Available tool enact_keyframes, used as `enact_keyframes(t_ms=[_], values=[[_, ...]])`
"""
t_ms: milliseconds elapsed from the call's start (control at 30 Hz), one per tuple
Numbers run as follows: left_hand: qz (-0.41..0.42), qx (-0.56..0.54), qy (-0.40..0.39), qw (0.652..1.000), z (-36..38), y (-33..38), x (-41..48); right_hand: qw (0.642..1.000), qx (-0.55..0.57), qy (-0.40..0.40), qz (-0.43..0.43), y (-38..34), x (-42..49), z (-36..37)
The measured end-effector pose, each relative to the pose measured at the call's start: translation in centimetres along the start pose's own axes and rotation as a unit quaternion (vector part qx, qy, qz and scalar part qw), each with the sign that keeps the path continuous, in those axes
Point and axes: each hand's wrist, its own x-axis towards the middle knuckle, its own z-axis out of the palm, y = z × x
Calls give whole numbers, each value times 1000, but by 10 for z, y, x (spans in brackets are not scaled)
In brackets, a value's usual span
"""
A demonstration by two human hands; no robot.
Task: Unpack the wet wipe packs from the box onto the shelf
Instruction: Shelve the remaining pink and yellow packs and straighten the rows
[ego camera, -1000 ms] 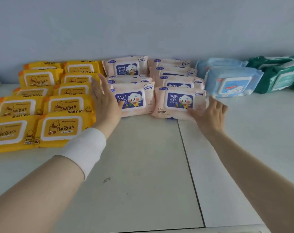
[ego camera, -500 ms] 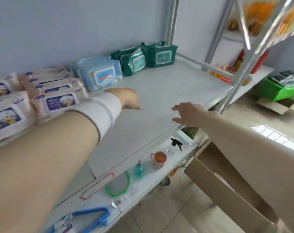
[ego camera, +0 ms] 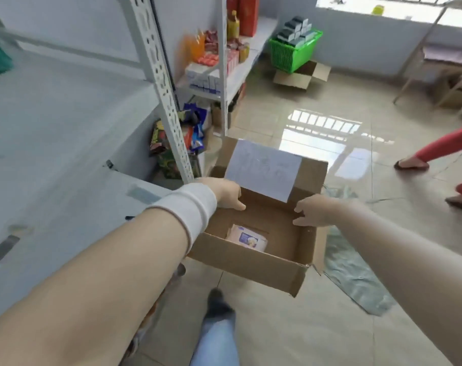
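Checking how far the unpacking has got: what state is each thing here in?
cardboard box: open, flaps up, on the floor
pink wipe pack: lying flat inside the box
left hand: empty, over the box
right hand: empty, over the box
second box: open, under a green basket

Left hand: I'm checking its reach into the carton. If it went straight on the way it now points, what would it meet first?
Probably the box's brown inside; the left hand is over its rim, fingers aimed down and inward. The pink wipe pack lies nearer the front wall. Depth is unclear.
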Motion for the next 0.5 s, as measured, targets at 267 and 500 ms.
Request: enact_keyframes(t_ms=[267,500], values=[[20,-46,-158,986,52,-2,196,972,170,-152,54,42,125,91],[-40,-82,-245,965,164,-47,372,882,403,-215,117,30,290,210]])
